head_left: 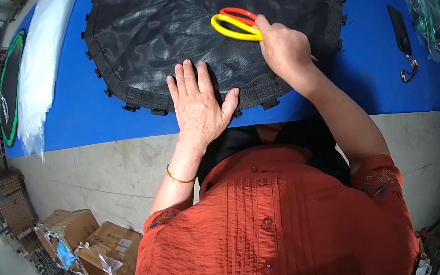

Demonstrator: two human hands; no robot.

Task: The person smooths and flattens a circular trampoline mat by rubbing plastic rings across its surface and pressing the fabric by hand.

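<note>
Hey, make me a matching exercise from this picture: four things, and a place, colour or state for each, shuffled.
1. left hand
2. right hand
3. looped tool
4. tabletop

A. red and yellow
B. blue
C. laid on the near edge of the black sheet
D. closed on the looped tool

Pairs: 1-C; 2-D; 3-A; 4-B.

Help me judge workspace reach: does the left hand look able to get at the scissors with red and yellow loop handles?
Probably yes: the left hand lies on the round black fabric sheet, and the scissors jut loops-first from the right hand with nothing visible between.
</note>
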